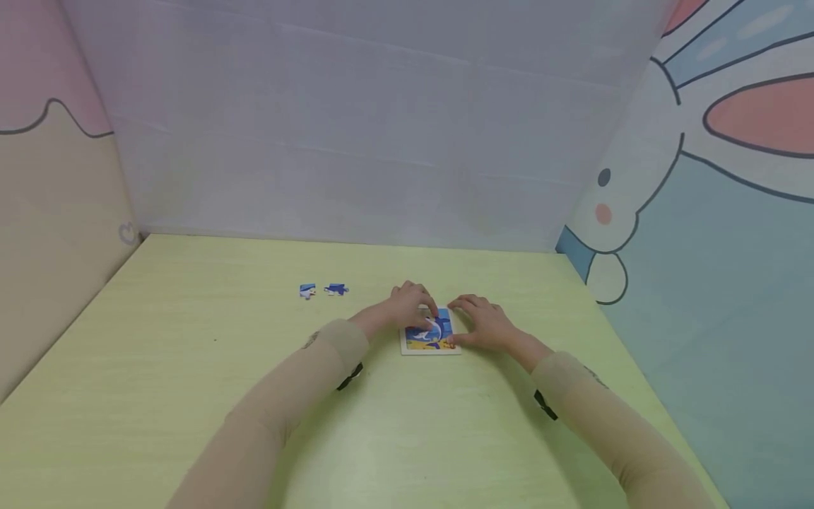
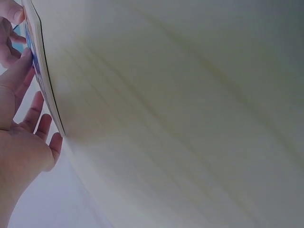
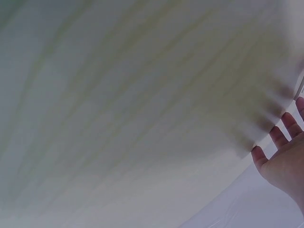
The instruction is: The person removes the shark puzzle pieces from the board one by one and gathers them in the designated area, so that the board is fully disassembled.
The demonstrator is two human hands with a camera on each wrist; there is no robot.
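Observation:
A small jigsaw puzzle (image 1: 416, 345) in a white frame lies on the table, with a blue, white and yellow sea picture. My left hand (image 1: 407, 307) reaches over its upper left part, thumb and a finger touching the picture. Seen in the left wrist view, the other fingers of the left hand (image 2: 28, 147) extend loosely beside the frame's edge (image 2: 47, 80). At the frame's right side rests my right hand (image 1: 486, 325), fingers spread and thumb at the lower right edge. Only part of the right hand (image 3: 285, 156) shows in the right wrist view, fingertips against the tabletop.
Two loose puzzle pieces, one blue and white piece (image 1: 308, 290) and one dark blue piece (image 1: 335, 289), lie left of the frame. The pale yellow table (image 1: 191, 396) meets a light curtain (image 1: 356, 141) at the back. A wall with a cartoon rabbit (image 1: 712, 283) borders the right.

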